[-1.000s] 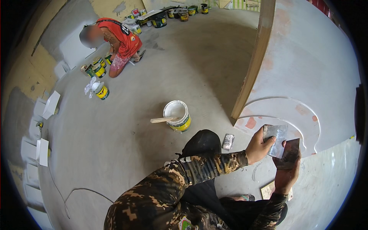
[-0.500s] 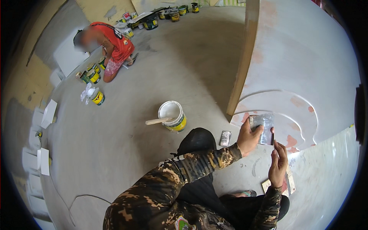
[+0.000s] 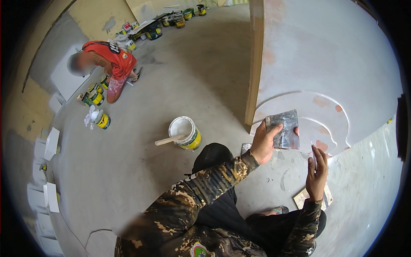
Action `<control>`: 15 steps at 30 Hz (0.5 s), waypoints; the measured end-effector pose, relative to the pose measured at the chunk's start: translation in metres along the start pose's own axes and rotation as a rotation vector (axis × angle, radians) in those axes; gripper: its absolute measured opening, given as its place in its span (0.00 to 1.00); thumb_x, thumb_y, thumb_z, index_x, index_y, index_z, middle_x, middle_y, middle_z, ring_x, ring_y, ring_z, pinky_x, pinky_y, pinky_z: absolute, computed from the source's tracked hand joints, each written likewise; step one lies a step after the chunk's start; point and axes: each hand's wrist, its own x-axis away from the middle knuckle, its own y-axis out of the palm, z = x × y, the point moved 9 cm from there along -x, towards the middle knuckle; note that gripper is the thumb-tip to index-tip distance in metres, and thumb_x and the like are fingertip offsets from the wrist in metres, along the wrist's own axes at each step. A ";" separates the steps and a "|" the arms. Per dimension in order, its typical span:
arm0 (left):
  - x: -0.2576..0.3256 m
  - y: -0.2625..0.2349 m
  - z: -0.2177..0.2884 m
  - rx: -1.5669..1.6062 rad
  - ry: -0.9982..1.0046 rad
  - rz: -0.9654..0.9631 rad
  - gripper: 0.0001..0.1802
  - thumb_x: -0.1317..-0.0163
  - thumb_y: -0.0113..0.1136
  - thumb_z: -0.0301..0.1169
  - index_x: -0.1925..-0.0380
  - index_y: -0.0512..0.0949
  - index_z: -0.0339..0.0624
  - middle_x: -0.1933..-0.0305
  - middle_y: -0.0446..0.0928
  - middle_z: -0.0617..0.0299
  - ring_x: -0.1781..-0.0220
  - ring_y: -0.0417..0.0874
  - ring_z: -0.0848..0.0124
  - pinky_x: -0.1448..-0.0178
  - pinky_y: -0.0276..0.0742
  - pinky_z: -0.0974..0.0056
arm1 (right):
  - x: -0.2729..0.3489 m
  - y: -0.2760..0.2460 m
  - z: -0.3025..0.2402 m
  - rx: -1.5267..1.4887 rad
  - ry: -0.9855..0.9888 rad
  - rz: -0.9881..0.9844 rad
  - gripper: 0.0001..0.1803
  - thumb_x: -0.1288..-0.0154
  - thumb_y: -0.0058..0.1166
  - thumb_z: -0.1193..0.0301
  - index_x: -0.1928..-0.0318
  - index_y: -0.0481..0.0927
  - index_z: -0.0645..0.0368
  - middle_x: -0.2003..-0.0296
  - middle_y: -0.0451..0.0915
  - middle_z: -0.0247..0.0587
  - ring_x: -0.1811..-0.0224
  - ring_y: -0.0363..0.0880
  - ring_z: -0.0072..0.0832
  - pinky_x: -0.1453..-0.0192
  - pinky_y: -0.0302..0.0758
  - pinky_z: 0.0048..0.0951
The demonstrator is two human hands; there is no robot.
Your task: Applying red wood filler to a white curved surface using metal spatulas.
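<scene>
While the left hand [image 3: 262, 144] grips a flat grey square plate [image 3: 283, 129] by its left edge — thumb across the front face, fingers curled behind — the plate stands raised in front of the big pale panel [image 3: 325, 55], its smeared face turned toward the person. That plate is the landmark. Just below and to the right of it, the right hand [image 3: 317, 173] is held upright with its fingers straight and close together; a thin pale blade [image 3: 313, 150] seems to rise from between them, but how it is pinched cannot be made out. Its tip stands just beside the plate's lower right corner — near, whether touching I cannot tell.

So the relation that counts: the blade lies down-right of the plate, long axis near vertical, while the plate's face is roughly square-on and only slightly tilted. The right hand is the free mover; the left is closed on the plate.

Left of the plate and lower, on the concrete floor [image 3: 141, 171], sits a white paint bucket [image 3: 184, 132] with a wooden stir stick [image 3: 169, 139] across its rim. Far up-left of the plate, another person in a red top [image 3: 113, 58] crouches among small yellow-banded cans [image 3: 97, 98].
</scene>
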 end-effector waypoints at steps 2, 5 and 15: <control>-0.007 0.000 -0.007 -0.060 0.012 -0.062 0.15 0.31 0.59 0.24 0.45 0.73 0.39 0.47 0.79 0.63 0.46 0.80 0.75 0.38 0.77 0.65 | 0.004 -0.002 -0.004 0.074 -0.041 -0.008 0.25 0.34 0.54 0.85 0.37 0.79 0.57 0.43 0.75 0.50 0.44 0.78 0.40 0.41 0.77 0.34; -0.008 -0.017 0.011 -0.270 0.225 -0.018 0.16 0.32 0.61 0.24 0.46 0.73 0.37 0.48 0.80 0.62 0.47 0.79 0.75 0.40 0.77 0.66 | 0.004 0.013 -0.007 -0.050 0.039 -0.023 0.27 0.37 0.54 0.89 0.39 0.81 0.56 0.44 0.76 0.48 0.46 0.79 0.40 0.44 0.79 0.33; 0.005 0.012 0.025 -0.604 0.276 -0.077 0.12 0.32 0.60 0.22 0.50 0.74 0.34 0.54 0.81 0.61 0.54 0.79 0.76 0.48 0.77 0.68 | 0.006 0.006 -0.063 0.365 -0.379 0.204 0.29 0.49 0.57 0.86 0.46 0.86 0.48 0.46 0.78 0.44 0.38 0.73 0.47 0.35 0.70 0.46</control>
